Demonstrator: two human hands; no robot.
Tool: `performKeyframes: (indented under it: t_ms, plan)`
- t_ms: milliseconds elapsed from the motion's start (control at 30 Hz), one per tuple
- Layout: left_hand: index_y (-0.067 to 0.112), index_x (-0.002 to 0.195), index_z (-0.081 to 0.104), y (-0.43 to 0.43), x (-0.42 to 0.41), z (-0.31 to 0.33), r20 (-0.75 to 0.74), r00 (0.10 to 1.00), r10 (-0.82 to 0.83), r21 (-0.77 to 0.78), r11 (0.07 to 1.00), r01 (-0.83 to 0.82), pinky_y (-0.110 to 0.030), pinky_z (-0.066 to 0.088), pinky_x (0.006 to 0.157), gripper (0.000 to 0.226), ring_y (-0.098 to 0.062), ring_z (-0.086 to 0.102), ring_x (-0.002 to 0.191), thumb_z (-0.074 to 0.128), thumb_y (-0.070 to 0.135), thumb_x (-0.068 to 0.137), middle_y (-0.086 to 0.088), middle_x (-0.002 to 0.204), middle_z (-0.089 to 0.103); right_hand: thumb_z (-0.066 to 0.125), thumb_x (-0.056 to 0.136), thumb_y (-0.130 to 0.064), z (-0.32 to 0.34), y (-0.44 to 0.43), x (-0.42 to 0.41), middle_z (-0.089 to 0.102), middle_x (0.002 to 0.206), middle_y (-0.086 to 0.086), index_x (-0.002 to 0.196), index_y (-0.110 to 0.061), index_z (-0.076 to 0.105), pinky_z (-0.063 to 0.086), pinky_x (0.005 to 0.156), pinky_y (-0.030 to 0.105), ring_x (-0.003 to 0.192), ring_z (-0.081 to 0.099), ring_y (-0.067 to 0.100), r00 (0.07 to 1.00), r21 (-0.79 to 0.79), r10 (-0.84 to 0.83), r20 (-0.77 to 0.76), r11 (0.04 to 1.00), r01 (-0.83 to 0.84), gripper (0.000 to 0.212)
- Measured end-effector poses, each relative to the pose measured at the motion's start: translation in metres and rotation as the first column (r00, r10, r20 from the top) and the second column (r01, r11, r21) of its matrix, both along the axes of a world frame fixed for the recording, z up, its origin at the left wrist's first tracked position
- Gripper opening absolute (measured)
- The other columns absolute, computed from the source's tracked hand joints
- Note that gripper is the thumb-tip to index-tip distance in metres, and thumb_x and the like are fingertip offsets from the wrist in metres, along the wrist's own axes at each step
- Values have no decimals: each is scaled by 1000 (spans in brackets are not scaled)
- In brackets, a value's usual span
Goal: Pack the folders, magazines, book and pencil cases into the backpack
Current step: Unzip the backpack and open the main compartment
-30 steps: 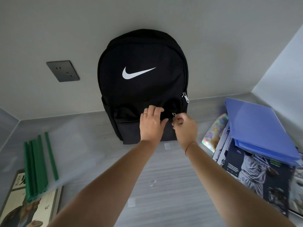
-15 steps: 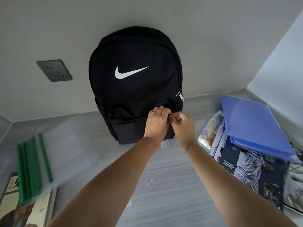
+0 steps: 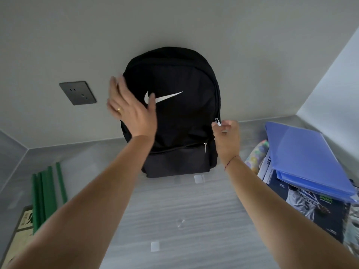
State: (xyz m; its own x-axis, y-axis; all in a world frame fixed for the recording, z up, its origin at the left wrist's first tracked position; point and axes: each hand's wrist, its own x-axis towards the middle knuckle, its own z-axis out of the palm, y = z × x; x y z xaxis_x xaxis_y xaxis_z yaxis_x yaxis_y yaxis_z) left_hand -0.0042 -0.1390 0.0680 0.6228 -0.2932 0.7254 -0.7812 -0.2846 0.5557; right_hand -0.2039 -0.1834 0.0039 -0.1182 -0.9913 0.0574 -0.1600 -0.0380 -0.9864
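The black backpack (image 3: 180, 121) stands upright on the counter (image 3: 184, 210) against the wall, with a white swoosh on its front and a pocket zipper low across it. The left hand (image 3: 130, 111) rests on its left side, fingers straight; the right hand (image 3: 226, 136) pinches the side zipper pull (image 3: 218, 122).

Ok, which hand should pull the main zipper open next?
Right. The right hand pinches the main zipper pull on the backpack; the left hand lies open on its upper left side, better for steadying.

dark wall socket (image 3: 77, 93) | grey wood-grain desk (image 3: 194, 220) | small white tape squares (image 3: 155, 246) on desk
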Motion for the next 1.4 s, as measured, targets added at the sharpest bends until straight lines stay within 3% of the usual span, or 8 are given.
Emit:
performKeyframes:
  t_ms: [167, 300, 400, 533, 800, 1033, 1233, 1400]
  plan:
    - [12, 142, 32, 6, 54, 34, -349, 918, -186, 131, 961, 245, -46, 34, 107, 70, -27, 43, 127, 60, 43, 85, -10, 139, 46, 65, 83, -32, 10, 2, 22, 63, 104, 10, 102, -17, 48, 49, 76, 26, 92, 62, 22, 998, 11, 7, 56, 1000, -8, 29]
    - [10, 139, 34, 22, 43, 38, -193, 970, -149, 232, 954, 192, -46, 27, 108, 67, -31, 36, 131, 63, 35, 85, -14, 142, 40, 56, 86, -20, 10, -22, 14, 53, 121, 15, 118, -12, 53, 38, 87, 30, 108, 52, 30, 989, 170, -102, -104, 978, 119, 33]
    - [13, 134, 41, 28, 11, 37, 71, 971, -229, 262, 944, 203, -45, 24, 108, 58, -30, 35, 131, 64, 29, 82, -12, 141, 41, 45, 89, -9, 5, -32, 8, 47, 70, 7, 64, -21, 46, 35, 61, 28, 79, 43, 21, 976, 191, 155, -152, 974, -124, 29]
    - [14, 107, 63, 23, -45, 31, 329, 795, -510, 374, 843, 386, -43, 39, 92, 31, -30, 55, 109, 69, 20, 77, -9, 117, 60, 50, 89, -9, 3, -29, -6, 49, 57, 5, 61, -10, 52, 33, 57, 26, 56, 43, 19, 962, 154, 177, -208, 977, -147, 28]
    - [4, 115, 62, -11, -118, 8, 105, 613, -783, 696, 498, 518, -40, 42, 90, 28, -32, 54, 102, 54, 19, 91, -17, 107, 61, 46, 81, 0, 33, -30, -30, 45, 33, -4, 50, -11, 44, 28, 46, 26, 36, 40, 13, 976, 233, 219, 9, 948, -215, 33]
    - [5, 100, 64, -28, -142, 3, -44, 674, -738, 777, 398, 487, -38, 48, 83, 15, -27, 54, 101, 55, 12, 90, -12, 105, 59, 50, 81, -15, 38, -21, -54, 51, 60, 11, 62, -1, 61, 33, 48, 17, 57, 41, 17, 930, 75, 275, -243, 961, -264, 26]
    - [9, 106, 64, -29, -140, 1, 73, 701, -710, 800, 461, 383, -31, 49, 80, 20, -24, 56, 101, 49, 4, 93, -8, 107, 59, 42, 84, -3, 17, -7, -55, 59, 74, 7, 74, -8, 65, 42, 64, 20, 65, 50, 10, 963, 86, 260, 66, 960, -265, 26]
    - [3, 90, 63, -23, -145, 6, 7, 744, -669, 756, 490, 433, -35, 47, 71, 27, -28, 62, 84, 41, 17, 97, -14, 94, 66, 55, 78, -15, 3, 4, -28, 58, 102, 12, 96, -12, 53, 47, 78, 40, 87, 57, 24, 926, 39, 255, -279, 966, -255, 18]
